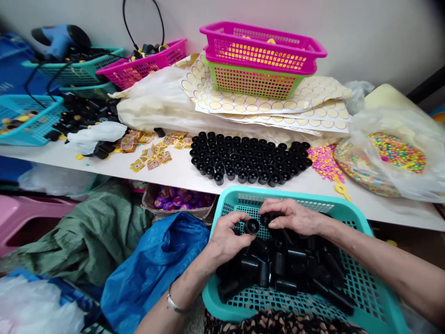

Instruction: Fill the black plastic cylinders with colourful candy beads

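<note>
Clearly, everything at close range centres on the turquoise basket, with both hands over its far half. The left hand pinches a short black tube between thumb and fingers, its round end turned up toward the viewer, so its long axis points roughly up and back rather than lying flat. The right hand comes in from the other side, thumb and fingers narrowed around a second black piece; that piece is partly hidden by the fingers, so I cannot tell its exact tilt. The two pieces sit just beside each other, near the middle of the basket's far side.

Below and nearer the body, loose black tubes lie in the basket — mostly on their sides, axes pointing every which way.

The relation that matters most runs straight ahead: the standing black pieces are on the white table, just beyond the basket's far rim. They form a block of close rows whose long side runs left to right, roughly along the table edge, each piece upright. From the hands the block lies forward and somewhat to the left — its near row reaches close to both, with the right hand's knuckles looking slightly nearer. Small pink pieces lie heaped just off the block's right end.
</note>
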A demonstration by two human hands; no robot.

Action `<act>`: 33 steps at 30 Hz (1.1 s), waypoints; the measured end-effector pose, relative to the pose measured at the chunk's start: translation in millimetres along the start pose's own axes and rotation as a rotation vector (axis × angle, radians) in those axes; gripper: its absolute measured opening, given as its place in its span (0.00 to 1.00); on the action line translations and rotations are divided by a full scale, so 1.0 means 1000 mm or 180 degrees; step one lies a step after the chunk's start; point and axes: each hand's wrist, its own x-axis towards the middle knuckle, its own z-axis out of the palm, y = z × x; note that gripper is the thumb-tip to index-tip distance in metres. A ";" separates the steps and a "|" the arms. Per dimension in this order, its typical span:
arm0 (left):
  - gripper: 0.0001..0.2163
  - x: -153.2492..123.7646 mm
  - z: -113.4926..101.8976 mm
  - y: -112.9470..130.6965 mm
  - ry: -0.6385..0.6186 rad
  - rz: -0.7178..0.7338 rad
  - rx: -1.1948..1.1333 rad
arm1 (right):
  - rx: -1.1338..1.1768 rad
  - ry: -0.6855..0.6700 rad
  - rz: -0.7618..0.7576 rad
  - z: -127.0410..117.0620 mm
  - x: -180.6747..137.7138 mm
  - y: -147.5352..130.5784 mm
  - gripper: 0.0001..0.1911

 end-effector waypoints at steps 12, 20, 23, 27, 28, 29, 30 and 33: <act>0.15 0.045 -0.090 -0.022 0.1934 0.0553 0.0012 | -0.0497 0.1353 -0.1006 0.002 0.079 -0.044 0.11; 0.16 0.076 -0.088 -0.057 0.2074 0.0162 0.0422 | -0.2159 0.1424 -0.1277 -0.004 0.123 -0.035 0.07; 0.16 0.079 -0.086 -0.061 0.2115 0.0045 0.0462 | -0.2265 0.1335 -0.1314 -0.005 0.122 -0.039 0.05; 0.18 0.082 -0.089 -0.061 0.2225 -0.0100 0.0509 | -0.2079 0.1348 -0.1405 -0.004 0.122 -0.036 0.05; 0.18 0.083 -0.090 -0.060 0.2245 -0.0130 0.0522 | -0.2009 0.1375 -0.1454 -0.003 0.122 -0.035 0.06; 0.18 0.084 -0.091 -0.059 0.2259 -0.0157 0.0537 | -0.1933 0.1418 -0.1505 -0.003 0.122 -0.034 0.06; 0.17 0.085 -0.092 -0.059 0.2264 -0.0180 0.0553 | -0.1855 0.1471 -0.1556 -0.003 0.121 -0.034 0.06; 0.17 0.086 -0.092 -0.056 0.2253 -0.0235 0.0606 | -0.1683 0.1574 -0.1643 -0.003 0.119 -0.036 0.08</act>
